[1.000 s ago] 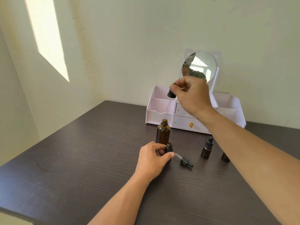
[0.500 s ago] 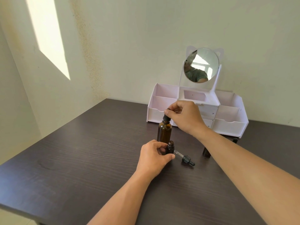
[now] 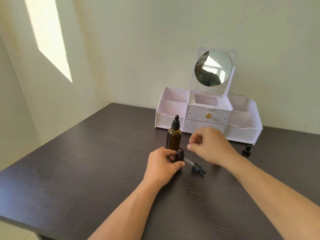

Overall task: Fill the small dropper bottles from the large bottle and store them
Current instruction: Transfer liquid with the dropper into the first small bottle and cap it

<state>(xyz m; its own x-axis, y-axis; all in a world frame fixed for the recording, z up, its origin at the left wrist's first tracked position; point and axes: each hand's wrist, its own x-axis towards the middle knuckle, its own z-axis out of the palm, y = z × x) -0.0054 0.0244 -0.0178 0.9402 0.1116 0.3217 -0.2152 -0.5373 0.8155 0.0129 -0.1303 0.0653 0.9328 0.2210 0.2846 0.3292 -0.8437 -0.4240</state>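
Large amber dropper bottle (image 3: 173, 138): upright at frame centre, black dropper cap seated on its neck, standing on the dark wood-grain table (image 3: 69, 170).

Small dropper bottle, uncapped (image 3: 180, 154): upright just in front of the large bottle, mouth open. Left hand (image 3: 161, 166) holds it, thumb and fingers curled round its body.

Loose dropper (image 3: 195, 166): lies flat on the table just right of the small bottle, glass pipette toward the bottle, black bulb toward lower right. Untouched.

Right hand (image 3: 210, 147): hovers above the table right of the two bottles, motion-blurred; fingers loosely curled, thumb and forefinger near one another, nothing visible between them.

Second small dropper bottle, capped (image 3: 246, 151): upright at right of centre, beyond the right forearm, near the organiser's right front corner.

White desktop organiser (image 3: 242, 134): at the table's rear against the wall, upper right of centre; open side compartments, two central drawers, the upper with a gold knob (image 3: 208, 115); round mirror (image 3: 213, 67) on a cat-eared stand above.

Sunlight patch (image 3: 48, 35): upper left wall.
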